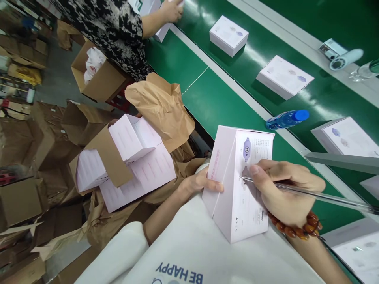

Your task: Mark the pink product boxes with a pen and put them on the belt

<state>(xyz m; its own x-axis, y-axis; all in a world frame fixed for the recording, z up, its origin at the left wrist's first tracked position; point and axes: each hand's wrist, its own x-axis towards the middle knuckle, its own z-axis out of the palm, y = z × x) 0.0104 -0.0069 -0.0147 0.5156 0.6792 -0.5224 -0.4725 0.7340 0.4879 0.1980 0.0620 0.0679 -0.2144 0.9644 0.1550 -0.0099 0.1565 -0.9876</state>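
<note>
A white and pale pink product box (237,185) rests against my lap, printed back facing up. My left hand (199,184) grips its left side, thumb on the front and fingers hidden behind it. My right hand (286,191) pinches a clear pen (314,194) whose tip touches the box's printed panel. A brown bead bracelet (299,228) circles my right wrist.
Several white boxes (228,34) lie on the green conveyor belt (296,27), beside a blue-capped water bottle (286,119). A carton of stacked pink boxes (133,157) with brown paper stands at my left. A co-worker in a patterned top (118,27) handles a box upstream. Cardboard cartons litter the floor.
</note>
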